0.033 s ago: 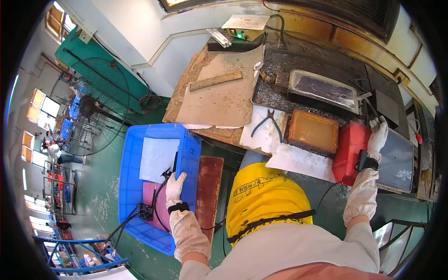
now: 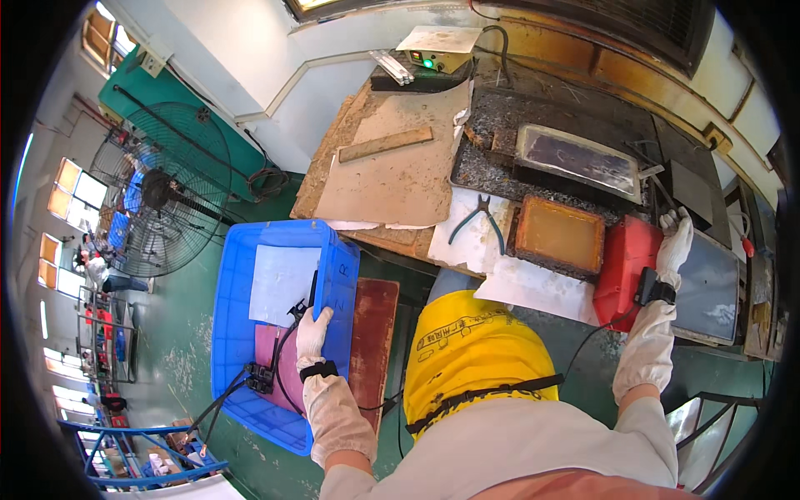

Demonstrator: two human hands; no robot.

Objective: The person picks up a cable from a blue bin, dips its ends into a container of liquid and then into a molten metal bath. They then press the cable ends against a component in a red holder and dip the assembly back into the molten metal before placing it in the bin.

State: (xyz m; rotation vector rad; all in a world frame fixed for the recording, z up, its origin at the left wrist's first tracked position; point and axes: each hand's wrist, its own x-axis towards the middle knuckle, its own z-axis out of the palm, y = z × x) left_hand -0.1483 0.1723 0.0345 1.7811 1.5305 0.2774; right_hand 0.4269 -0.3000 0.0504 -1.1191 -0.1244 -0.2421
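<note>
My left hand (image 2: 312, 335), in a white glove, is closed at the right rim of a blue plastic bin (image 2: 336, 275). Inside the bin lie a white sheet (image 2: 285, 286), pinkish-purple material (image 2: 271, 358) and a black device with cables (image 2: 261, 377). My right hand (image 2: 677, 237), also gloved, has curled fingers at the lower end of a thin grey metal tool (image 2: 661, 190), beside the far right corner of a red plastic box (image 2: 625, 260). Left of that box sits a square pot (image 2: 558, 235) with amber-brown contents. Pliers (image 2: 482, 223) with dark handles lie open on white paper.
A framed tray with a dark, shiny surface (image 2: 575, 158) stands behind the pot. On the bench's left are cardboard (image 2: 392, 167), a wooden strip (image 2: 385, 144) and a control box (image 2: 437, 60) with a green light. A large fan (image 2: 158, 190) stands left; a reddish board (image 2: 372, 342) is beside the bin.
</note>
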